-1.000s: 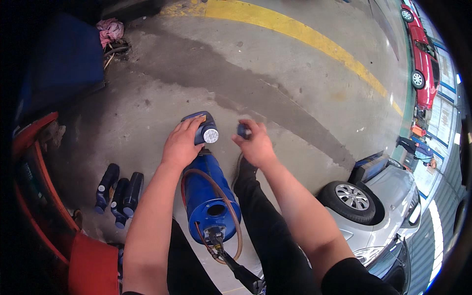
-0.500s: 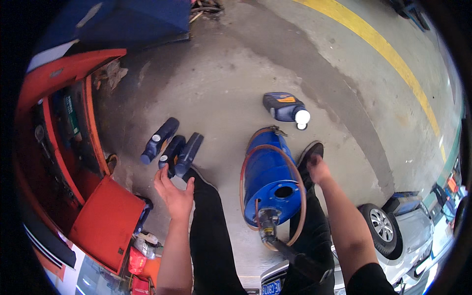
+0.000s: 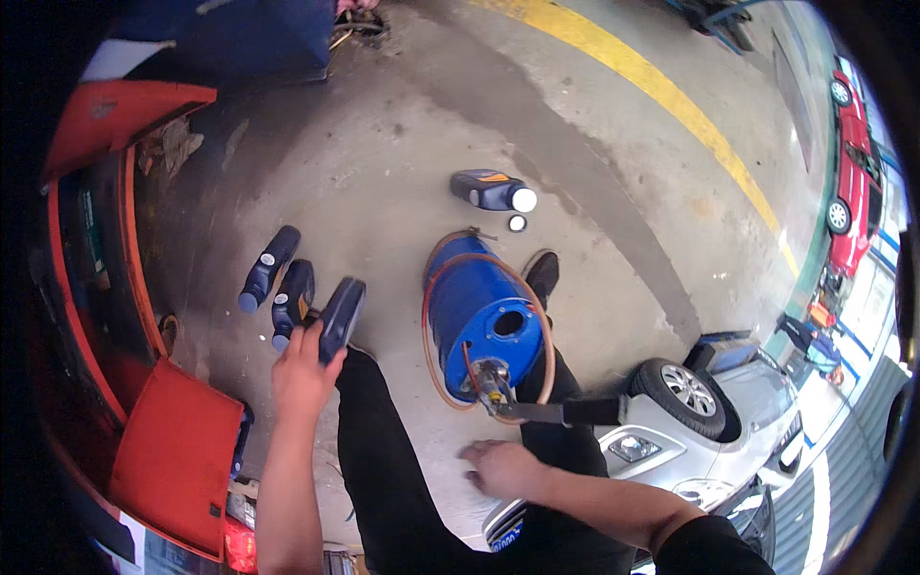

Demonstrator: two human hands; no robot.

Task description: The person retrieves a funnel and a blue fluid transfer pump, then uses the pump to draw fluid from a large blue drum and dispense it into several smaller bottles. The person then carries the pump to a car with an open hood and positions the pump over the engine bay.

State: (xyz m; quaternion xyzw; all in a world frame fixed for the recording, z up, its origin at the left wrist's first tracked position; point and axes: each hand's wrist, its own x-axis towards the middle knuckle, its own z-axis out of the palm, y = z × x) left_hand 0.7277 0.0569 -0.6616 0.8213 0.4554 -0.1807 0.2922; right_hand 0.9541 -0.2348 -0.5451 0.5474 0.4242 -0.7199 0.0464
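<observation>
My left hand (image 3: 301, 369) is closed around the lower end of a dark blue plastic bottle (image 3: 345, 311), which looks tilted. Just left of it, two similar dark bottles, a nearer one (image 3: 293, 292) and a farther one (image 3: 269, 268), are on the floor. Nothing is in my right hand (image 3: 500, 468), which hangs between my legs below the drum, its fingers apart and loosely bent. A blue metal drum (image 3: 470, 287) with a hand pump (image 3: 494, 383) and a brownish hose (image 3: 428, 350) stands between my feet. Beyond it lies another dark bottle (image 3: 481, 189) with a white round end.
A small dark-rimmed cap (image 3: 517, 223) lies near the far bottle. Red cabinet panels (image 3: 177, 455) line the left side. A silver car with a turned-out wheel (image 3: 682, 395) is at the lower right. A yellow line (image 3: 628, 72) crosses the grey floor; a red car (image 3: 851, 182) stands far right.
My left hand has reached the nearest bottle and taken hold of it. My right hand has come back from beside my right foot to below the drum. The view has shifted right.
</observation>
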